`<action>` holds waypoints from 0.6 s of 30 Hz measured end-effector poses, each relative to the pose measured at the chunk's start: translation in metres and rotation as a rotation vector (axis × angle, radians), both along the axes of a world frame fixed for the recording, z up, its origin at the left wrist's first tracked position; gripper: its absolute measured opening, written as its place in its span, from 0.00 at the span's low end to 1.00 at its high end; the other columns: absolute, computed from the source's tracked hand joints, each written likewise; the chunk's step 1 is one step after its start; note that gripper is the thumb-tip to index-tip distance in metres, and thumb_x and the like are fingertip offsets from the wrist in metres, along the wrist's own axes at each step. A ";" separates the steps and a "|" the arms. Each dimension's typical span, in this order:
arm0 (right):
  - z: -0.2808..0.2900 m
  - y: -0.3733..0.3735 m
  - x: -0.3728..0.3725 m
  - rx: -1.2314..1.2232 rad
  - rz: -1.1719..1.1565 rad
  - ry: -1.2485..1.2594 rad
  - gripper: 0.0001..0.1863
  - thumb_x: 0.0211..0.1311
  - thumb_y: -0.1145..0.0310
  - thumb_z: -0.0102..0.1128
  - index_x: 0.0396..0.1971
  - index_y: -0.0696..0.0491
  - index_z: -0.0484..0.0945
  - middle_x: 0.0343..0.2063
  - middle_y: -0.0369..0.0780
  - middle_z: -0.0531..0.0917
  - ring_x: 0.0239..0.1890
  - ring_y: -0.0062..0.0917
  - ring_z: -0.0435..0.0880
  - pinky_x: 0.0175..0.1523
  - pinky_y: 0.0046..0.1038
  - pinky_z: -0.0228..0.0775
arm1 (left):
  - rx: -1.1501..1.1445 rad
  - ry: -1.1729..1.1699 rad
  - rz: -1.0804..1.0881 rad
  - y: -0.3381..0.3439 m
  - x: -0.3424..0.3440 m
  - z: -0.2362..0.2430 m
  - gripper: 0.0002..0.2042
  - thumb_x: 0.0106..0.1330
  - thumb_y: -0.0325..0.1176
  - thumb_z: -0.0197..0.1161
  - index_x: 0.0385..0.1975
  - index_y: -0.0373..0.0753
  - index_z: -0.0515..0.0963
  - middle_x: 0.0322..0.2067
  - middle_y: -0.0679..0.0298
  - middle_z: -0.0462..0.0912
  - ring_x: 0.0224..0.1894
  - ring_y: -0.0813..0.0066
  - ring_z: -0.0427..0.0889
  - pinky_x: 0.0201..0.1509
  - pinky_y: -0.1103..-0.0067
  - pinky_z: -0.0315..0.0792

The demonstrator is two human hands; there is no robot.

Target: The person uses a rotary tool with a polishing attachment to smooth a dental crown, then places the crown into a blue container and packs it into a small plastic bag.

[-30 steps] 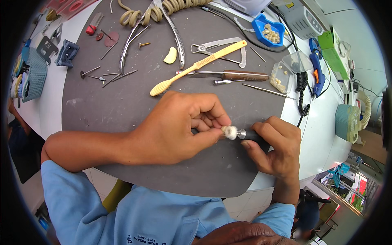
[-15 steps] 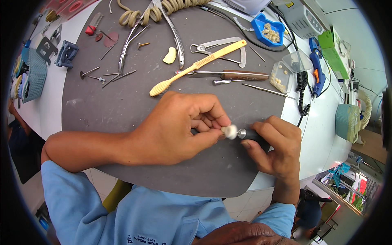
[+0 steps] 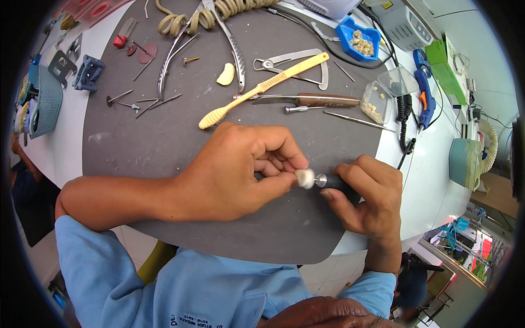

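A dark grey mat (image 3: 164, 147) covers the near part of the white counter (image 3: 432, 180). Over its near right, the left hand (image 3: 235, 172) pinches something hidden against a small white buffing wheel (image 3: 305, 178). The right hand (image 3: 366, 197) grips the dark handpiece (image 3: 334, 182) carrying that wheel. A yellow toothbrush (image 3: 262, 90) lies farther back.

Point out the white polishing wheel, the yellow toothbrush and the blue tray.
white polishing wheel (image 3: 304, 178): head view, its rounded face.
yellow toothbrush (image 3: 262, 87): head view, mid-handle.
blue tray (image 3: 346, 34): head view, left rim.
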State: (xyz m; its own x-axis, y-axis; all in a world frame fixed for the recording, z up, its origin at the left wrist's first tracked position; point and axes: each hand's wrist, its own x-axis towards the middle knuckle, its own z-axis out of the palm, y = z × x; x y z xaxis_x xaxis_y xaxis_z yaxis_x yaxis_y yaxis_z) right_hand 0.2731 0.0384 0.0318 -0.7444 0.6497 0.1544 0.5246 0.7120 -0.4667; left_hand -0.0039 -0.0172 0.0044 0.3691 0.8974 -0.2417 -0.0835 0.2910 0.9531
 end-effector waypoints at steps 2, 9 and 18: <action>0.000 0.001 0.001 -0.005 -0.007 0.014 0.16 0.54 0.61 0.86 0.34 0.52 0.87 0.23 0.38 0.76 0.20 0.32 0.78 0.26 0.36 0.66 | -0.029 -0.013 0.010 -0.001 0.000 0.000 0.07 0.76 0.16 0.68 0.50 0.24 0.82 0.46 0.54 0.91 0.50 0.73 0.94 0.57 0.78 0.90; 0.001 0.002 0.004 -0.001 -0.026 -0.018 0.16 0.54 0.61 0.86 0.33 0.52 0.87 0.22 0.38 0.75 0.20 0.33 0.77 0.26 0.36 0.65 | -0.022 0.001 0.011 -0.001 0.000 -0.002 0.07 0.76 0.17 0.68 0.50 0.25 0.82 0.46 0.55 0.91 0.49 0.74 0.94 0.57 0.79 0.90; 0.000 -0.001 -0.002 0.020 0.000 -0.001 0.18 0.54 0.59 0.87 0.35 0.51 0.87 0.22 0.36 0.75 0.21 0.31 0.77 0.26 0.35 0.66 | -0.073 -0.042 0.021 0.000 0.000 0.001 0.07 0.75 0.16 0.68 0.50 0.26 0.82 0.45 0.56 0.91 0.49 0.75 0.93 0.56 0.79 0.88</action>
State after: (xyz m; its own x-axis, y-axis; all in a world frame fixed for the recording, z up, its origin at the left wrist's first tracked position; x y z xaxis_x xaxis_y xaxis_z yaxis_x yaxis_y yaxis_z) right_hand 0.2711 0.0378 0.0315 -0.7443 0.6468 0.1663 0.5255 0.7209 -0.4518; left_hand -0.0041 -0.0170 0.0050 0.3619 0.8855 -0.2914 -0.1299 0.3574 0.9249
